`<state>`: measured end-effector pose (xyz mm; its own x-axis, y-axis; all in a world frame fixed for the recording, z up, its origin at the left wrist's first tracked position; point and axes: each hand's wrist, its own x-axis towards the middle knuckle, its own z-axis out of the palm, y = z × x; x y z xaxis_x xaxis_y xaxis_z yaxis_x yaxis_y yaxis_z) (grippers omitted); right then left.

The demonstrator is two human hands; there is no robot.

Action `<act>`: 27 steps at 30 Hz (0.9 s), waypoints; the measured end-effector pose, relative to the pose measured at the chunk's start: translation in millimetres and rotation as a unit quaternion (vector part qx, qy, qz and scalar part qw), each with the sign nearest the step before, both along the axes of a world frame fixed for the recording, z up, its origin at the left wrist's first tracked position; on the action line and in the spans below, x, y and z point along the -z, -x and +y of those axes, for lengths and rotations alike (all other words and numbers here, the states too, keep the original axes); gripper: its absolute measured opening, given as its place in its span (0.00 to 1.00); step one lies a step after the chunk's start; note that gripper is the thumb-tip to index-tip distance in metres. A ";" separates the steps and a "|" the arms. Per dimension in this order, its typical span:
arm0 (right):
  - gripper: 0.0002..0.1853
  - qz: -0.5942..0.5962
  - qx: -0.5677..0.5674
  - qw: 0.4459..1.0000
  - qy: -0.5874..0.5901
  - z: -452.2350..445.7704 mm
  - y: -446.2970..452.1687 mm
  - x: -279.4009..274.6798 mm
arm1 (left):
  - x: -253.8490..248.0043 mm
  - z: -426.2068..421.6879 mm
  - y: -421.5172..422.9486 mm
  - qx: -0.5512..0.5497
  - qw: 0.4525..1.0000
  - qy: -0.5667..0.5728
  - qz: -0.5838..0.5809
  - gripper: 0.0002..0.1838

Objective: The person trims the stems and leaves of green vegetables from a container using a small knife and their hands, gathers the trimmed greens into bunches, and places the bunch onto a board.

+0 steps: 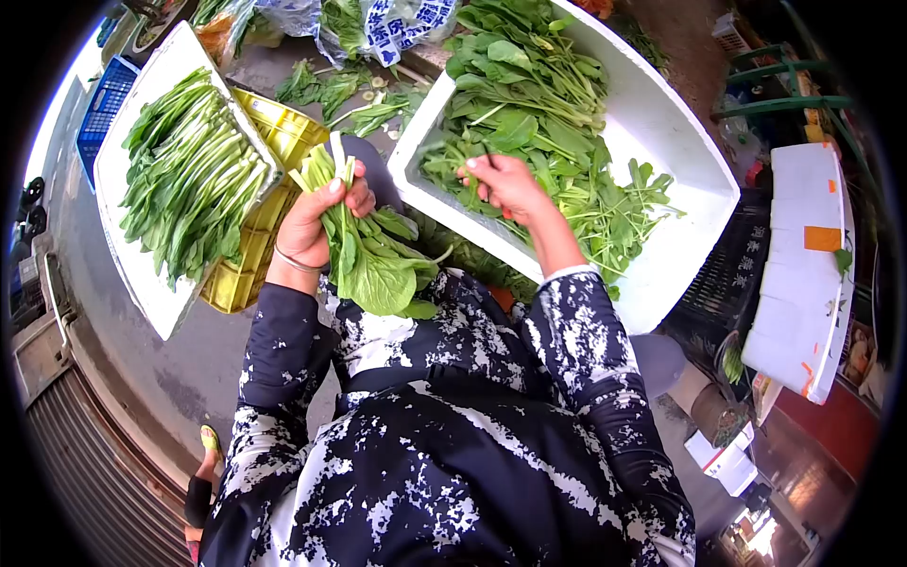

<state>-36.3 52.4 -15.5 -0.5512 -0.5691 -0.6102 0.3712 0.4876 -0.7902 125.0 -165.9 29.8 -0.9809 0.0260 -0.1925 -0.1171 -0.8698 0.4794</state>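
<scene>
Greens [378,274] in a loose bunch are hanging in front of our torso, stems up and leaves fanning out below. Our left grip [319,210] is clamping on the stems, thumb lying across them. Stem ends are poking out unevenly above it, so we are risking a stalk slipping free if the fingers are loosening, or bruised stems if they are squeezing too hard. The broad leaves are lying close to our jacket [406,345]; pressing the bunch against it could be creasing them.

Our right grip [510,189] is hovering over the white box [694,203], fingers curling toward the thumb. Blur is hiding the fingertips, so we cannot tell whether they are pinching anything. Below, loose greens [529,90] are lying in a tangle, and a careless pull could be snapping stems or dragging neighbours over the rim.

Farther left, trimmed greens [194,170] are lying in rows on a white tray [111,203], which is looking tilted beside and over a yellow crate [236,279]. A knock from our left forearm could be tipping it, sending the rows sliding. Beyond, leaf scraps [316,90] are littering the ground; anything we are dropping there could be getting dirty.
</scene>
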 end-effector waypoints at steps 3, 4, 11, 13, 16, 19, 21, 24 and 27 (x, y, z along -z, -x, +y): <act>0.12 -0.102 0.154 0.973 0.135 43.7 -1.2 -26.5 | 12.7 -1.2 6.4 -0.004 0.999 -0.054 -0.008 0.13; 0.12 -0.135 0.217 0.947 0.195 56.2 -1.3 -30.8 | 14.2 0.1 8.1 -0.007 0.998 -0.056 -0.017 0.12; 0.11 -0.139 0.318 0.897 0.272 108.8 -20.1 -30.0 | 8.6 6.6 17.0 0.023 0.999 -0.020 -0.011 0.10; 0.11 -0.137 0.321 0.898 0.268 113.3 -26.1 -33.2 | 5.5 8.8 18.0 0.018 0.999 -0.012 -0.025 0.10; 0.11 -0.038 0.296 0.954 0.015 126.7 -29.7 -40.1 | 0.5 11.1 19.4 0.019 0.999 0.008 -0.028 0.09; 0.12 0.129 0.200 0.969 -0.057 144.1 -39.3 -38.8 | -15.4 18.9 22.3 0.030 0.999 0.029 0.009 0.07; 0.11 0.100 0.164 0.980 -0.054 157.3 -52.6 -52.5 | -19.6 21.3 23.5 0.042 0.999 -0.004 0.032 0.06; 0.11 0.020 -0.043 0.998 -0.045 153.8 -73.2 -71.0 | -22.5 21.1 28.5 0.050 0.998 -0.007 0.035 0.07; 0.15 0.064 0.032 0.996 -0.056 154.3 -76.5 -42.2 | -25.2 27.1 36.0 0.065 0.996 -0.016 0.054 0.08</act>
<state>40.2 206.8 26.7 -0.6623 -0.4621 -0.5898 0.3041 0.5536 -0.7753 89.0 -138.7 55.0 -0.9838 0.1585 -0.0838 -0.1793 -0.8652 0.4682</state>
